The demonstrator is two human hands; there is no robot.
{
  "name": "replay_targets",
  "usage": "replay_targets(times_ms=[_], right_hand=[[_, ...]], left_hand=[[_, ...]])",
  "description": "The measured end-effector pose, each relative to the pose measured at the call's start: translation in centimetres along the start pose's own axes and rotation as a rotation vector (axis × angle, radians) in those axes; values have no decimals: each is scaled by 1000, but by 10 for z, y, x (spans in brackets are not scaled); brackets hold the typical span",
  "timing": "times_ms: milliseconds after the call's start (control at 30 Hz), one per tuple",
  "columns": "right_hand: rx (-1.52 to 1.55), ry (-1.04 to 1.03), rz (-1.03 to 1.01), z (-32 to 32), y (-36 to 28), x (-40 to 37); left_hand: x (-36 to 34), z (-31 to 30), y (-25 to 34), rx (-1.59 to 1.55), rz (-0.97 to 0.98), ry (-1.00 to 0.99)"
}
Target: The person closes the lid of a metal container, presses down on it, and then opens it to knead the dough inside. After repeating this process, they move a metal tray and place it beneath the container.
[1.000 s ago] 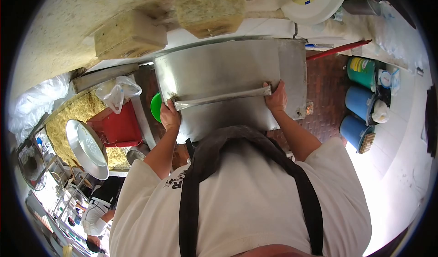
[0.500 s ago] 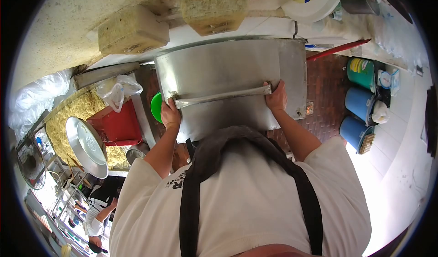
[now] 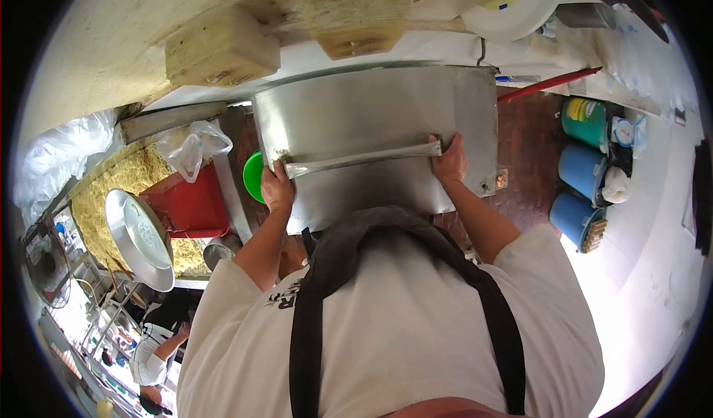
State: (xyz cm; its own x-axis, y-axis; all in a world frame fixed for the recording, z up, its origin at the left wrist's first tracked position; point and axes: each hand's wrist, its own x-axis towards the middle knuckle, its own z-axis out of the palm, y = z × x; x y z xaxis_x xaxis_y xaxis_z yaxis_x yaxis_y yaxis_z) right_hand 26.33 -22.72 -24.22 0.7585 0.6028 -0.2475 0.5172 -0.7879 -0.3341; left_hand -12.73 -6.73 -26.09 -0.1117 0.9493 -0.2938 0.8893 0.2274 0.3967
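In front of my body is a wide stainless-steel lid (image 3: 356, 113), with a long metal bar handle (image 3: 364, 159) running across it. My left hand (image 3: 277, 188) grips the lid's left edge beside one end of the bar, thumb on top. At the bar's other end, my right hand (image 3: 448, 164) holds the right edge of the lid, its fingers bent around the metal. The undersides of both hands are hidden. A flat steel side panel (image 3: 476, 121) lies just right of my right hand.
Left are a green bucket (image 3: 254, 177), a red tray (image 3: 193, 203), a metal basin (image 3: 137, 236) and a heap of pale yellow strands (image 3: 96, 195). Blue bins (image 3: 579, 165) and a green bin (image 3: 584, 119) line the right. A co-worker (image 3: 152, 355) stands at lower left.
Both hands keep the same hold on the lid, and the lid has not visibly moved. The view has shifted slightly. The co-worker at lower left has changed posture a little.
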Motion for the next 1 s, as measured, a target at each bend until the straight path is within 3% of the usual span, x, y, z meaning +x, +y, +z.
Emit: replay_targets(times_ms=[1000], right_hand=[[43, -4, -10, 2, 5, -2]], left_hand=[[0, 2, -8, 17, 9, -41]])
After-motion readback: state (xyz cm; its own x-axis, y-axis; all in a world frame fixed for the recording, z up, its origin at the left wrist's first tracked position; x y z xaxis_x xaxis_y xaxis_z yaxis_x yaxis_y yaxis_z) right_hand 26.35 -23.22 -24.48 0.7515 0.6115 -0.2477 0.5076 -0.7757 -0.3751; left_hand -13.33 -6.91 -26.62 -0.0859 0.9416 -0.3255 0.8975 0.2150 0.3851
